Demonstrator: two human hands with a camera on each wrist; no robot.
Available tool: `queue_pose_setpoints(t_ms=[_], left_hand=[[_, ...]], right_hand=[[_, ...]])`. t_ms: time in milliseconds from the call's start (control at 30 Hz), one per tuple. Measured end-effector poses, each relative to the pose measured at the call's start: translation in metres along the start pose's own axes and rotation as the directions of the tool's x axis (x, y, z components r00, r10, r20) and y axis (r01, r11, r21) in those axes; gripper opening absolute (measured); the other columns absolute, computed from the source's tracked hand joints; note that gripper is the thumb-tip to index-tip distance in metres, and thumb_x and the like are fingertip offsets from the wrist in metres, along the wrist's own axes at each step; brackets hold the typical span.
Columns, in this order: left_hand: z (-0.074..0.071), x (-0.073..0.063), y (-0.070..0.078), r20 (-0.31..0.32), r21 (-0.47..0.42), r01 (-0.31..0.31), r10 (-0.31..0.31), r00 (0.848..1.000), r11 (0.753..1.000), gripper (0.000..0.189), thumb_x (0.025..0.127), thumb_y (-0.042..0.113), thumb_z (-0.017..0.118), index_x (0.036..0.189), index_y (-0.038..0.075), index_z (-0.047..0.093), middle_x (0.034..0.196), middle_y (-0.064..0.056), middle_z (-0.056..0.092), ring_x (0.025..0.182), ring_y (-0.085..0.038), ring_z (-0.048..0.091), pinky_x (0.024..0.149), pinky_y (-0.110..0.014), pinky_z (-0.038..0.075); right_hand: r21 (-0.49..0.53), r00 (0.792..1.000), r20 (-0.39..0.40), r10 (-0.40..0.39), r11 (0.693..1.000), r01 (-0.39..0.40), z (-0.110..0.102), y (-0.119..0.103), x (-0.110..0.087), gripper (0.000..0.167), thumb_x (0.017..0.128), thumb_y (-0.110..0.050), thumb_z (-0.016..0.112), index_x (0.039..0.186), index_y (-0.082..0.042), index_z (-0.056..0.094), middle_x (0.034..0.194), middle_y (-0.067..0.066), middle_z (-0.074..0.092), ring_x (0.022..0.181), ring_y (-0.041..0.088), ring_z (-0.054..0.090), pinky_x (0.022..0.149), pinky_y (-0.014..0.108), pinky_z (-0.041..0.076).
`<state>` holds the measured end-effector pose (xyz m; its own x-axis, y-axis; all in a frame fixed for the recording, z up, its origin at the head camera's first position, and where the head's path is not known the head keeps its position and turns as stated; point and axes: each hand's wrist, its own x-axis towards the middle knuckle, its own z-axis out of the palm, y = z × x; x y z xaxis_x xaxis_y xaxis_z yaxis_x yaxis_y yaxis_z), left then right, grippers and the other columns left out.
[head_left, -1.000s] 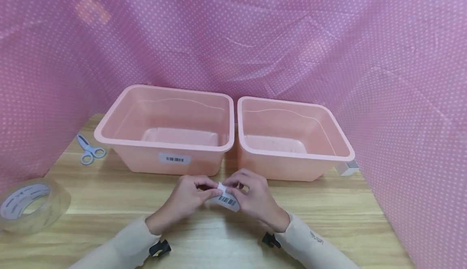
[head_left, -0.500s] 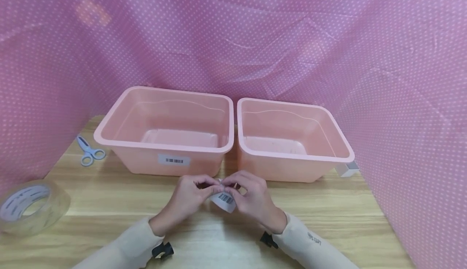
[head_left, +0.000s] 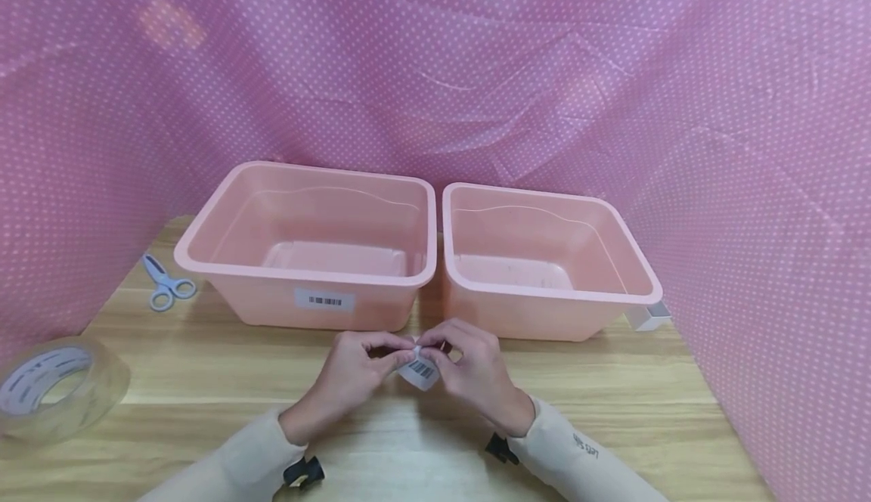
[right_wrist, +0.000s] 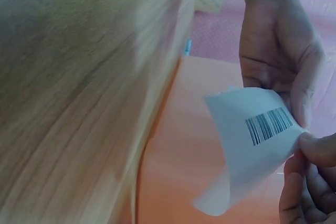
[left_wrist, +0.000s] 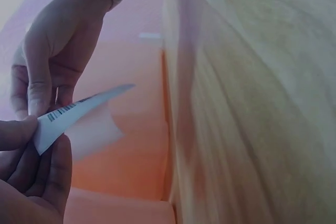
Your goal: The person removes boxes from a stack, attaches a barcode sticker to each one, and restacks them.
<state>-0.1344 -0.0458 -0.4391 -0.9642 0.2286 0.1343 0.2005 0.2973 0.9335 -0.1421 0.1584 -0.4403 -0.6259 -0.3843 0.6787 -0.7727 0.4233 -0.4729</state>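
A white barcode label (head_left: 420,378) is held above the table, in front of the gap between two pink tubs. My left hand (head_left: 354,372) pinches its upper edge between thumb and fingers. Close beside it, my right hand (head_left: 476,370) pinches the same edge, thumb tips almost meeting. In the right wrist view the barcode label (right_wrist: 244,153) bends, and its lower part curls back. A thin pale sheet (left_wrist: 94,129) shows behind the label in the left wrist view. The fingertips partly hide the pinched edge.
The left tub (head_left: 381,302) has a barcode label (head_left: 325,300) on its front; the right tub (head_left: 531,317) shows none there. Blue scissors (head_left: 165,284) and a clear tape roll (head_left: 102,388) lie at left. A small white box (head_left: 648,316) sits at right. Pink dotted cloth (head_left: 435,71) surrounds the table.
Both hands have stayed in nearly the same spot. Their thumbs have come closer together at the label's edge, and the label has shifted and bent between them.
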Motion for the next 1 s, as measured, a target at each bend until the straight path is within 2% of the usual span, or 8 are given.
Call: queue_pose_setpoints(t_ms=[167, 267, 367, 567, 700, 800, 933, 1000], left_hand=[[0.003, -0.002, -0.001, -0.024, -0.017, 0.008, -0.008, 1.0, 1.0, 0.007, 0.085, 0.02, 0.082, 0.091, 0.02, 0.081, 0.098, 0.0, 0.081, 0.09, -0.01, 0.074, 0.069, -0.019, 0.058], [0.003, 0.0, -0.002, -0.009, -0.04, 0.035, -0.035, 0.999, 0.999, 0.008, 0.085, 0.021, 0.081, 0.092, 0.017, 0.082, 0.099, -0.002, 0.081, 0.094, -0.01, 0.074, 0.074, -0.018, 0.058], [0.002, 0.003, -0.004, 0.037, -0.095, 0.077, -0.074, 0.997, 0.992, 0.015, 0.088, 0.022, 0.079, 0.096, 0.009, 0.081, 0.101, -0.009, 0.08, 0.089, -0.008, 0.072, 0.072, -0.019, 0.058], [0.0, 0.007, -0.011, 0.143, -0.242, 0.207, -0.176, 0.974, 0.948, 0.027, 0.092, 0.018, 0.074, 0.104, -0.006, 0.076, 0.105, -0.017, 0.078, 0.08, -0.006, 0.071, 0.07, -0.022, 0.06], [-0.002, 0.008, -0.01, 0.162, -0.296, 0.248, -0.207, 0.965, 0.923, 0.028, 0.092, 0.016, 0.074, 0.105, -0.01, 0.074, 0.104, -0.013, 0.078, 0.083, -0.006, 0.069, 0.073, -0.021, 0.059], [-0.002, 0.008, -0.01, 0.138, -0.265, 0.231, -0.2, 0.97, 0.936, 0.025, 0.092, 0.016, 0.074, 0.103, -0.007, 0.075, 0.099, -0.013, 0.078, 0.081, -0.007, 0.068, 0.071, -0.021, 0.058], [-0.001, 0.009, -0.01, 0.075, -0.163, 0.199, -0.189, 0.979, 0.966, 0.016, 0.092, 0.016, 0.074, 0.097, 0.001, 0.078, 0.093, -0.012, 0.078, 0.076, -0.009, 0.066, 0.065, -0.021, 0.056], [-0.001, 0.008, -0.009, 0.052, -0.119, 0.198, -0.193, 0.98, 0.973, 0.012, 0.092, 0.016, 0.074, 0.095, 0.005, 0.079, 0.09, -0.01, 0.078, 0.073, -0.01, 0.065, 0.061, -0.021, 0.054]], right_hand=[[0.002, 1.0, 0.001, -0.002, 1.0, 0.002, 0.002, 0.0, 0.0, 0.019, 0.079, 0.003, 0.08, 0.09, -0.01, 0.072, 0.086, 0.001, 0.073, 0.074, 0.006, 0.065, 0.066, 0.009, 0.055], [-0.015, 1.0, -0.003, -0.026, 1.0, 0.026, 0.003, 0.002, 0.0, 0.021, 0.076, 0.006, 0.08, 0.087, -0.01, 0.071, 0.082, 0.001, 0.072, 0.071, 0.006, 0.063, 0.062, 0.011, 0.054], [-0.04, 0.998, -0.002, -0.061, 0.997, 0.061, 0.003, 0.003, 0.0, 0.023, 0.074, 0.008, 0.08, 0.084, -0.01, 0.071, 0.08, 0.001, 0.071, 0.069, 0.007, 0.063, 0.06, 0.012, 0.054], [-0.097, 0.991, 0.027, -0.134, 0.986, 0.136, 0.005, 0.003, 0.001, 0.022, 0.073, 0.008, 0.081, 0.082, -0.009, 0.071, 0.081, 0.001, 0.071, 0.072, 0.008, 0.065, 0.064, 0.007, 0.054], [-0.108, 0.988, 0.035, -0.153, 0.982, 0.156, 0.004, 0.003, 0.002, 0.024, 0.072, 0.009, 0.081, 0.082, -0.009, 0.07, 0.082, 0.001, 0.071, 0.074, 0.009, 0.066, 0.066, 0.007, 0.055], [-0.109, 0.986, 0.046, -0.158, 0.981, 0.162, 0.003, 0.003, 0.002, 0.026, 0.071, 0.011, 0.081, 0.082, -0.009, 0.069, 0.082, 0.001, 0.071, 0.074, 0.009, 0.066, 0.067, 0.008, 0.055], [-0.092, 0.982, 0.08, -0.173, 0.979, 0.18, 0.001, 0.003, 0.002, 0.027, 0.072, 0.013, 0.079, 0.084, -0.009, 0.069, 0.082, 0.001, 0.071, 0.073, 0.008, 0.065, 0.066, 0.009, 0.055], [-0.074, 0.978, 0.098, -0.185, 0.979, 0.193, -0.001, 0.003, 0.002, 0.023, 0.077, 0.011, 0.077, 0.085, -0.009, 0.068, 0.082, 0.001, 0.071, 0.073, 0.007, 0.064, 0.067, 0.009, 0.054]])
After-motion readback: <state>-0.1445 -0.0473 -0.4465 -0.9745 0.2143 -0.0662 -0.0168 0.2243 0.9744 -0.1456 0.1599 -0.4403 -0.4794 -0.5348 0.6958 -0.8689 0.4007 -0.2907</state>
